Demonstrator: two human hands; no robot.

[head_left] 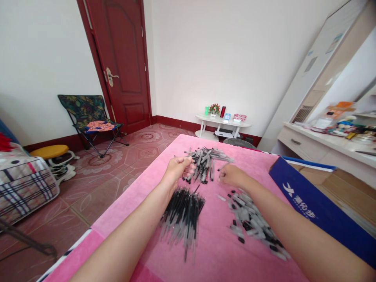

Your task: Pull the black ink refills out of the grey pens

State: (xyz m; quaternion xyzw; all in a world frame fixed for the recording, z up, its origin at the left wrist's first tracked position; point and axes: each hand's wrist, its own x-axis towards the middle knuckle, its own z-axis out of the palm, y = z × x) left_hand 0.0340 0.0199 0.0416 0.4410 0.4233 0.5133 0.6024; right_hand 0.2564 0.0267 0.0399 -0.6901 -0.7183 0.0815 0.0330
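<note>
My left hand (181, 167) is closed in a pinch at the left edge of a heap of clear pen barrels (203, 166) with dark ends. Whatever it grips is too small to make out. To the right of that heap, my right hand (231, 175) has its fingers curled together, with a small dark tip by the fingertips; what it holds is mostly hidden. Below my left hand lies a bundle of thin pen refills (185, 215), black in their upper part and pale lower down. Clear and black pen caps (249, 217) are scattered in a pile beneath my right forearm.
A pink cloth (217, 250) covers the table. At its right edge stands a blue cardboard box (311, 207). Beyond are a drawer desk (302, 143), a small white table (223, 120), a folding chair (88, 113) and a yellow stool (49, 151).
</note>
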